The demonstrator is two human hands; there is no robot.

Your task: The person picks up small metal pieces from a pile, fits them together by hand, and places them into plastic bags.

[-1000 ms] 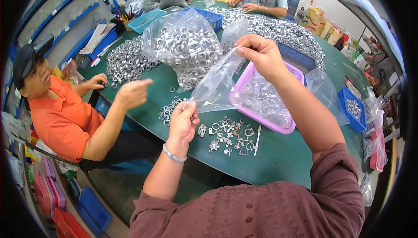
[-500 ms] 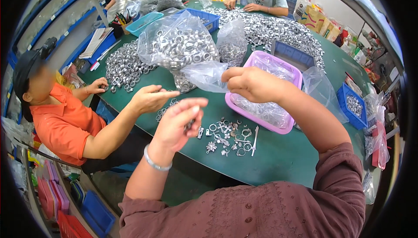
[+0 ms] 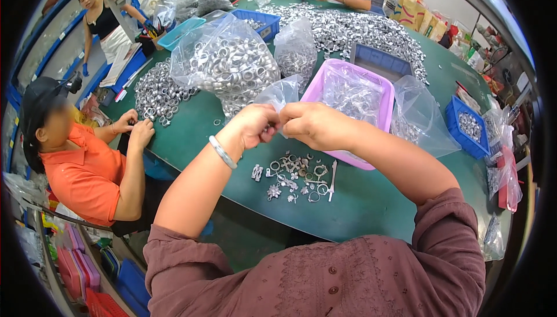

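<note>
Both my hands meet over the green table at a small clear plastic bag (image 3: 282,92). My right hand (image 3: 316,125) is closed, its fingers pinching the bag's edge. Beside it, almost touching, my left hand (image 3: 258,124) has its fingers curled; what lies in them is mostly hidden. Below my hands, small silver-coloured metal pieces (image 3: 296,176) are spread on the table: flower shapes, rings and a long pin-like piece (image 3: 333,181). A pink-purple plastic basket (image 3: 390,103) holding clear bags (image 3: 353,93) stands just beyond my right hand.
A large clear bag of metal rings (image 3: 235,56) stands beyond my left hand, near a loose ring pile (image 3: 161,93). Small metal parts (image 3: 348,29) cover the far table. A blue tray (image 3: 469,131) sits at right. A co-worker in orange (image 3: 87,172) sits at left; others are farther back.
My left hand has moved right and up to meet my right hand at the small bag. The co-worker in orange has drawn back an outstretched hand. Another person has come into view at far left.
</note>
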